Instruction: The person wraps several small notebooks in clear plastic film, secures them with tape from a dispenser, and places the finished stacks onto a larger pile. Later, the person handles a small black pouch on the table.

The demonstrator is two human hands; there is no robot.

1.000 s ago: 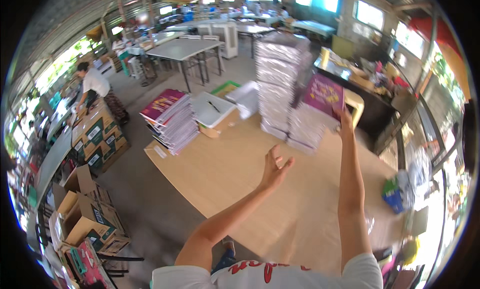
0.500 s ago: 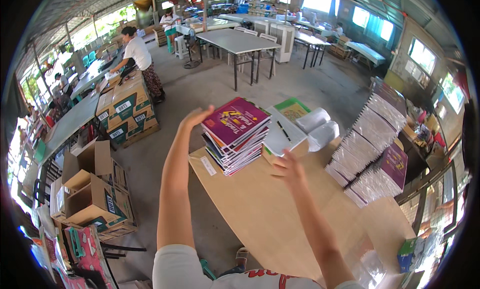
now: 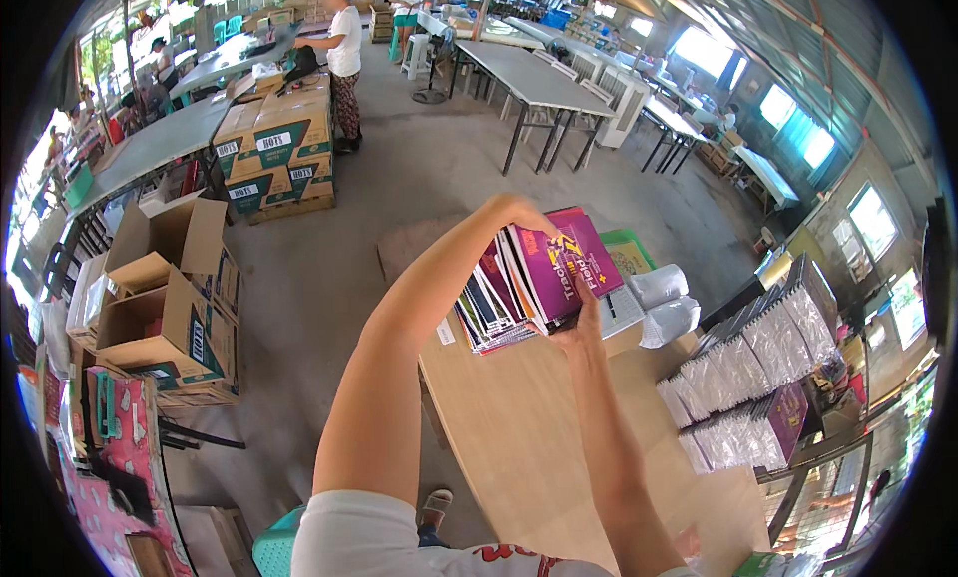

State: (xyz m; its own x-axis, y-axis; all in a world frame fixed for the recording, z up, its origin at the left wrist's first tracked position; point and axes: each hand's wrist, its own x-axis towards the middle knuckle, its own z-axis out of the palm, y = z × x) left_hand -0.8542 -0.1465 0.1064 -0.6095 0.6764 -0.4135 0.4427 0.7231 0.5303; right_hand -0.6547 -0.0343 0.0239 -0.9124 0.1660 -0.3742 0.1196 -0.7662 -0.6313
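Observation:
Several purple-covered books [image 3: 571, 273] are tilted up off the left side of a stack of books [image 3: 481, 298], whose spiral bindings and page edges show. Around their near right corner my right hand [image 3: 579, 323] is closed, its thumb on the top cover and its other fingers mostly hidden below. My left hand [image 3: 524, 215] reaches over the far left edge of the same books, bent at the wrist and gripping them; its fingertips are partly covered. The stack rests at the far end of a light wooden table [image 3: 519, 407].
Right of the stack are a green book [image 3: 627, 250], a white surface with a pen [image 3: 621, 313] and clear plastic rolls [image 3: 667, 306]. Plastic-wrapped books [image 3: 753, 343] stand at the table's right. Open cartons [image 3: 150, 323] sit at left; a person [image 3: 344, 43] stands beyond stacked boxes [image 3: 274, 148].
Both hands, apart and off the books before, now grip the upper purple books. These have tipped up and turned on the stack. The view has swung, shifting the room in the picture.

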